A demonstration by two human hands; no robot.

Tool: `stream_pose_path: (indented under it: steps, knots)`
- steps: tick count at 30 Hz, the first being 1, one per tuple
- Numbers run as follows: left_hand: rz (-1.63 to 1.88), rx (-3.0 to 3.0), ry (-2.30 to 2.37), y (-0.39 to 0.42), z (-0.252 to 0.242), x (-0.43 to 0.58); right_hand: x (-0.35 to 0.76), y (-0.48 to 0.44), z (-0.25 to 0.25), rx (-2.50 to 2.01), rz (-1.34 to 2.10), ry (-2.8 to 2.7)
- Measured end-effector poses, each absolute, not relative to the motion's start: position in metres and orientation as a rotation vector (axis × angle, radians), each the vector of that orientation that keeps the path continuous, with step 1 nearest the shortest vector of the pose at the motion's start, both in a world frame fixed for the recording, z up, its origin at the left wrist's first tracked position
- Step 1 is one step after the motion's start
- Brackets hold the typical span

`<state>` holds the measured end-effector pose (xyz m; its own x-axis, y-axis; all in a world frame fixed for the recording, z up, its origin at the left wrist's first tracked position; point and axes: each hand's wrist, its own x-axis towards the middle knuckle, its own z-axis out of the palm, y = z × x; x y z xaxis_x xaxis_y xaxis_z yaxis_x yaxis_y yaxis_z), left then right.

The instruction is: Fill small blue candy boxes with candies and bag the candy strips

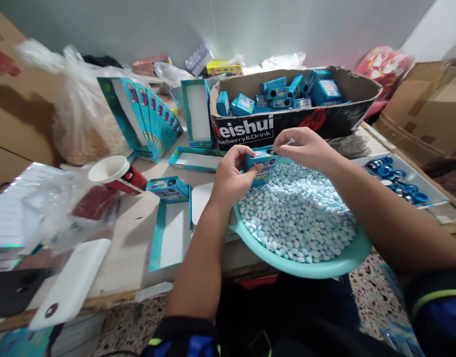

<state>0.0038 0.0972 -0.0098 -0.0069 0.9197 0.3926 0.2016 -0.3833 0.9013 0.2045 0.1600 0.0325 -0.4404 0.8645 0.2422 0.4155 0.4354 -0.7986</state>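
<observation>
My left hand (237, 173) is wrapped round a small blue candy box (264, 166), keeping it upright above the far left side of a turquoise basin (302, 271). The basin is full of small white and pale blue candies (298, 218). Beside the box's top, my right hand (300, 146) is closed in a pinch, and a small white candy shows between its fingers. The fingers partly cover the box's top edge. Another blue candy box (168, 188) rests on the end of an open blue display tray (172, 238) to the left.
Behind the basin stands a black cut-down carton (283, 126) of blue boxes. Fanned blue trays (146, 119) stand back left, near a paper cup (118, 173). A white tray (436, 196) of blue-and-silver ring-like pieces lies right. A white power bank-like object (74, 282) lies front left.
</observation>
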Motion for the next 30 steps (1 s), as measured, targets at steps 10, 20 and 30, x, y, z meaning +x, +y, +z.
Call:
stream_pose_path:
  steps: [10,20,30]
  knots:
    - [1.62,1.652,1.313,0.073,0.024,-0.024,0.2,0.172,0.01,-1.067,1.023,-2.06]
    - [1.675,1.589,1.622,0.009,0.026,-0.124,0.198,0.17,-0.008,-1.085,0.891,-2.668]
    - [1.5,1.497,1.553,0.027,0.004,-0.133,0.197,0.156,0.006,-1.047,1.021,-2.722]
